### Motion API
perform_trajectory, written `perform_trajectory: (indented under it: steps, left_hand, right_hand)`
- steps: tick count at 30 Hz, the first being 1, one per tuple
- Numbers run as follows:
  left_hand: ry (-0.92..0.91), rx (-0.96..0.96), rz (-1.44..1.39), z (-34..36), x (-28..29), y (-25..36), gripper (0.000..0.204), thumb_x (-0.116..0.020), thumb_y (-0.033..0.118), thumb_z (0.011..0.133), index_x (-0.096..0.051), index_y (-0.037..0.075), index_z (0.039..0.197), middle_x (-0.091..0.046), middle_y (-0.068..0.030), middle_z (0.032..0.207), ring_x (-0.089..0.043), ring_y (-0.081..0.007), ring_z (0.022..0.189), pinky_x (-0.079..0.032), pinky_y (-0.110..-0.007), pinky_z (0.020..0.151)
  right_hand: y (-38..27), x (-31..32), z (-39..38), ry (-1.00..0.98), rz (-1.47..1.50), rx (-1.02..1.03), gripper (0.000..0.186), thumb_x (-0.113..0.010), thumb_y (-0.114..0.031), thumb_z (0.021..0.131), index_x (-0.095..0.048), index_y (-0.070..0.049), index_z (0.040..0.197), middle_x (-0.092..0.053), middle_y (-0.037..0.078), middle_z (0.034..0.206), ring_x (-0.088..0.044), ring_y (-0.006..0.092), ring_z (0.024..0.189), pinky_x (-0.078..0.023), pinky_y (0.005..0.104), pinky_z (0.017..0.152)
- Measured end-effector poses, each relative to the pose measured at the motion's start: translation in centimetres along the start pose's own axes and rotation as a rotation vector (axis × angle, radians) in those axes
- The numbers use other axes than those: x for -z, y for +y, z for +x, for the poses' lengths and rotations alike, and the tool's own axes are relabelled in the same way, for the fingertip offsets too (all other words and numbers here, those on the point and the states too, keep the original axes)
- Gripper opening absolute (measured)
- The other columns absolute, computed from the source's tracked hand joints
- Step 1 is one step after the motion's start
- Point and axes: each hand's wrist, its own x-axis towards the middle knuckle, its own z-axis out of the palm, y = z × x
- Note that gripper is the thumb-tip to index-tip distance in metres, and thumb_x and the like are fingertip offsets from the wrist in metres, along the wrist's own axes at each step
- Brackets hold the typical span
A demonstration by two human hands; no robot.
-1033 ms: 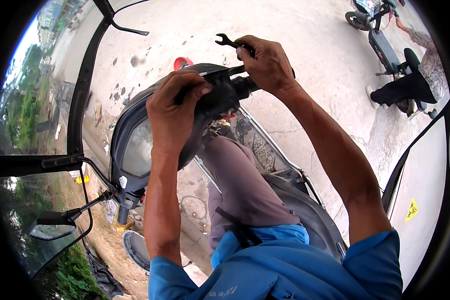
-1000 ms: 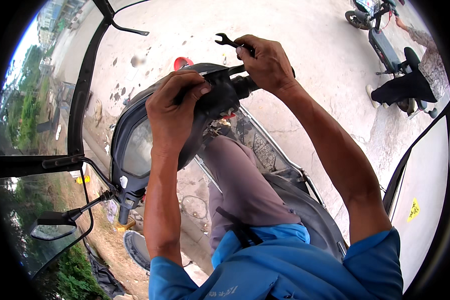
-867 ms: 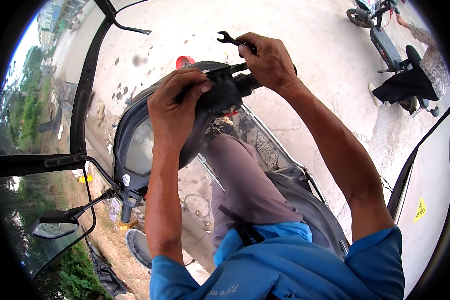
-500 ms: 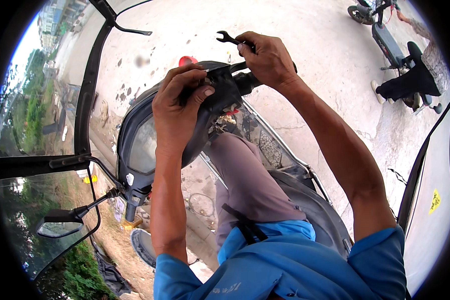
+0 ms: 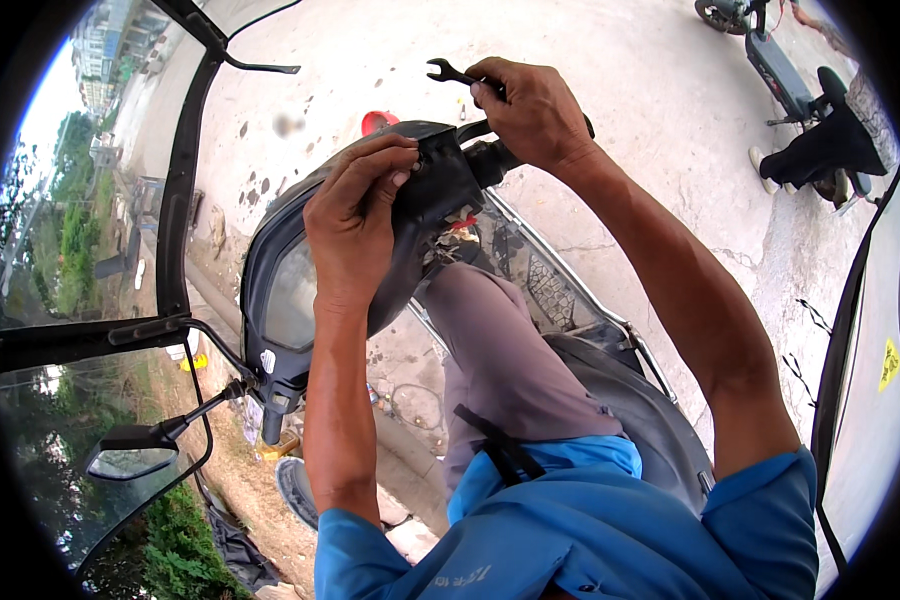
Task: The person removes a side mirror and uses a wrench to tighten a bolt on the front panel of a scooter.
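Note:
A dark open-end wrench [image 5: 452,72] sticks out to the left from my right hand [image 5: 538,112], which is closed around its handle. That hand is just above the right handlebar grip [image 5: 495,163] of a scooter. My left hand [image 5: 355,205] reaches over the scooter's dashboard [image 5: 288,300], fingers bent and thumb drawn in. Its fingertips touch the black handlebar housing [image 5: 440,185] beside the grip. Whatever they pinch, if anything, is too small or hidden to make out.
A rear-view mirror [image 5: 130,455] juts out on the left, beside a black canopy frame [image 5: 175,200]. Past the handlebar a red object [image 5: 378,122] lies on the concrete [image 5: 610,60]. At the upper right, a person in dark trousers [image 5: 820,140] is near another scooter [image 5: 775,75].
My left fingers have straightened slightly and the thumb has come closer to them on the housing. The wrench is still in my right hand, nearly unmoved. The view has shifted slightly.

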Motion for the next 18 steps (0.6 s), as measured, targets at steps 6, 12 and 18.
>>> perform_trajectory:
  steps: [6,12,18]
  left_hand:
    - [-0.01,0.232,-0.164,-0.2,0.1,1.2,0.028,-0.069,-0.009,0.092,-0.069,-0.004,0.12,-0.071,-0.0097,0.118,-0.068,-0.0157,0.103,-0.054,-0.028,0.095]
    - [0.017,0.136,-0.081,-0.1,0.0,0.3,0.022,-0.071,-0.012,0.088,-0.073,-0.002,0.108,-0.071,-0.007,0.109,-0.069,-0.0125,0.097,-0.056,-0.026,0.087]
    - [0.009,0.119,-0.145,-0.3,-0.1,0.5,0.019,-0.069,-0.013,0.089,-0.073,-0.003,0.105,-0.072,-0.0085,0.11,-0.068,-0.0141,0.098,-0.055,-0.027,0.09]
  right_hand:
    - [0.0,-0.1,0.0,-0.027,0.019,-0.065,0.026,-0.059,-0.022,0.095,-0.075,-0.006,0.109,-0.072,0.019,0.081,-0.07,0.0391,0.077,-0.055,0.0474,0.076]
    - [0.0,-0.1,-0.1,0.003,0.018,-0.025,0.026,-0.059,-0.022,0.095,-0.075,-0.007,0.11,-0.072,0.019,0.079,-0.07,0.0392,0.077,-0.055,0.0473,0.075]
    - [0.8,-0.7,-0.2,0.078,0.012,0.067,0.026,-0.062,-0.019,0.098,-0.074,-0.003,0.114,-0.065,0.01,0.065,-0.057,0.0197,0.053,-0.046,0.036,0.055]
